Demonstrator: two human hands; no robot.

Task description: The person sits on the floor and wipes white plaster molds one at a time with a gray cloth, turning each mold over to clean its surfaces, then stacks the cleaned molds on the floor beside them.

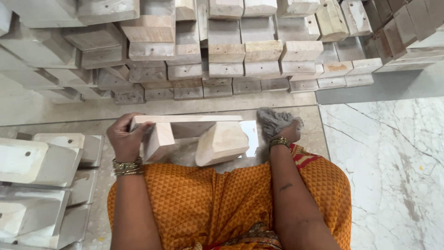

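Currently left hand (124, 139) grips small pale wooden stool (192, 136) by its top edge; right hand (289, 132) clutches grey rag (275, 121) beside it.

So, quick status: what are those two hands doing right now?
Left hand grips wooden piece by its end. Right hand clutches grey cloth beside it. Nothing between them.

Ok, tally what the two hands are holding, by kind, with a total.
Pale wooden stool piece, gripped by the left hand: 1
Grey rag, bunched in the right hand: 1
Total: 2
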